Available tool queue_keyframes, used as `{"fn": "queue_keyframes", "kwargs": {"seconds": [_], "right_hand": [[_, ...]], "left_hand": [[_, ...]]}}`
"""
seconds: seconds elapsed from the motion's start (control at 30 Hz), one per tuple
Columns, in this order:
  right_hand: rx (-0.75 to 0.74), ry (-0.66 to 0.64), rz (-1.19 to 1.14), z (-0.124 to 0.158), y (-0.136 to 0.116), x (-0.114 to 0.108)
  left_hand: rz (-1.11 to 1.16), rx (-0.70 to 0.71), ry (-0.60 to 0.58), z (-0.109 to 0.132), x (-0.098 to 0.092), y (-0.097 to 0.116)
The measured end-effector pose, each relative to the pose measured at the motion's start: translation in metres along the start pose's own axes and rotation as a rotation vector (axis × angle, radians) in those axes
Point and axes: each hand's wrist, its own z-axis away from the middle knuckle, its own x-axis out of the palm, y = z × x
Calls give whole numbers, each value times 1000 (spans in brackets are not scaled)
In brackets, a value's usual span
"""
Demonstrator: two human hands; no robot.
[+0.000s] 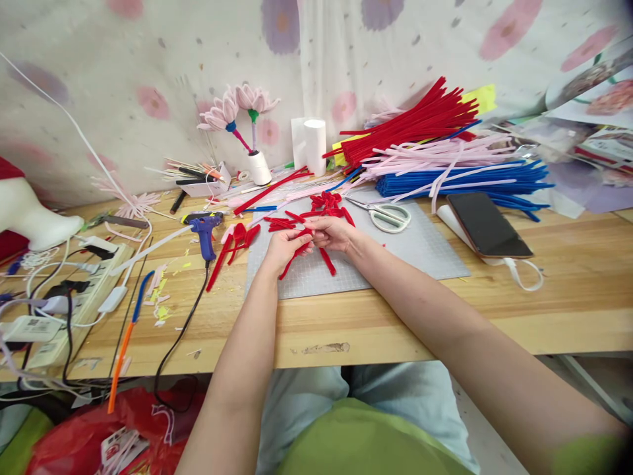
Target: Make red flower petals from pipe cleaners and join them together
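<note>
My left hand (291,248) and my right hand (332,232) meet over the grey cutting mat (420,254), fingers closed. Both pinch a red pipe cleaner (291,262), whose one end sticks out below my left fingers. Another red strip (327,262) hangs or lies just under my right hand; which, I cannot tell. Right behind my hands is a heap of bent red pipe cleaner pieces (326,200), with short red pieces (281,224) to its left. A pair of scissors (390,216) with pale handles lies on the mat near my right wrist.
A blue glue gun (204,234) with its cord and a power strip (82,310) are at left. Behind lie bundles of red (405,128), pink and blue pipe cleaners (459,181). A phone (489,224) rests at right. Pink flowers stand in a white vase (259,169).
</note>
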Motion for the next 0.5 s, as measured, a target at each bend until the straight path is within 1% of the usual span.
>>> {"fn": "queue_keyframes", "kwargs": {"seconds": [0.2,0.37,0.5], "right_hand": [[41,45,-16,-1,0,0],[11,87,83,0,0,2],[-48,96,102,4,-1,4]], "left_hand": [[58,-5,14,1,2,1],[133,-87,29,2,7,3],[156,-100,13,3,9,3]]}}
